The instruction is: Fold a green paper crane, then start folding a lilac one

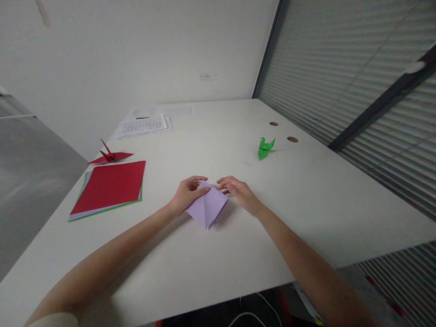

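Note:
A folded square of lilac origami paper (pixel 211 205) is held just above the white table, one corner pointing towards me and a crease running down its middle. My left hand (pixel 189 193) grips its left side, thumb on top and fingers behind. Close to the paper's right upper edge is my right hand (pixel 240 193), its fingers apart and slightly curved. Whether those fingertips touch the paper I cannot tell. No object shows in the right hand.
On the left lies a stack of red, lilac and green paper sheets (pixel 111 186), with a red paper crane (pixel 111 157) behind it. A green paper crane (pixel 265 147) stands to the right, near two round table holes (pixel 292 139). Written papers (pixel 145 126) lie at the back left.

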The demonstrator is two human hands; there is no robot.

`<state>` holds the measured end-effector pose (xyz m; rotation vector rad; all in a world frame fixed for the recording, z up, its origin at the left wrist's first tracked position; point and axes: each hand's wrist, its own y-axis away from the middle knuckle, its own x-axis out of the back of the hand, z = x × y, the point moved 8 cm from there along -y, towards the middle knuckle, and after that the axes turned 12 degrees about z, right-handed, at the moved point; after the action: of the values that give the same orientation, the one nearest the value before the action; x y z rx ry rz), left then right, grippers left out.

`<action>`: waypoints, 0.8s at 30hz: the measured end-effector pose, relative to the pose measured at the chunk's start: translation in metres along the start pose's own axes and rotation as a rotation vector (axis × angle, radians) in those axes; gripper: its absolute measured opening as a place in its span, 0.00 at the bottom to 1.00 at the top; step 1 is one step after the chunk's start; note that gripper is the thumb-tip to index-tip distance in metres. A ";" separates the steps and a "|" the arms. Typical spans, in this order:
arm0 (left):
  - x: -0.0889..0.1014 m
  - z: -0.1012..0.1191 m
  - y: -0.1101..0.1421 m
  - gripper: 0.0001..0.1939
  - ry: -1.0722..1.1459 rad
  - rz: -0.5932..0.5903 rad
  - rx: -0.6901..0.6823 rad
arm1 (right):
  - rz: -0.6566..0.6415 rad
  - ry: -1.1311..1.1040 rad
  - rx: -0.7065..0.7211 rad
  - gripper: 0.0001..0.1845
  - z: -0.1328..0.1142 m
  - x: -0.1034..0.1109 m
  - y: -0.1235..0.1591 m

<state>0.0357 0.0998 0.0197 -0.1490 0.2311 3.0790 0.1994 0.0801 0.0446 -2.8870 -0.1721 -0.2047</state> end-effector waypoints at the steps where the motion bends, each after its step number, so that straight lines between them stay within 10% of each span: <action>1: -0.003 0.003 0.003 0.26 -0.027 -0.008 -0.052 | 0.021 -0.009 -0.046 0.21 0.004 -0.002 0.000; 14: -0.008 0.010 0.006 0.21 -0.028 -0.049 -0.062 | 0.083 -0.060 -0.121 0.17 0.014 0.001 -0.002; 24: -0.012 -0.006 0.009 0.18 0.269 -0.102 0.211 | -0.055 -0.086 0.227 0.30 -0.033 0.002 0.010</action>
<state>0.0475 0.0900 0.0164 -0.5464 0.5383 2.9009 0.1984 0.0622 0.0738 -2.6685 -0.2723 -0.0652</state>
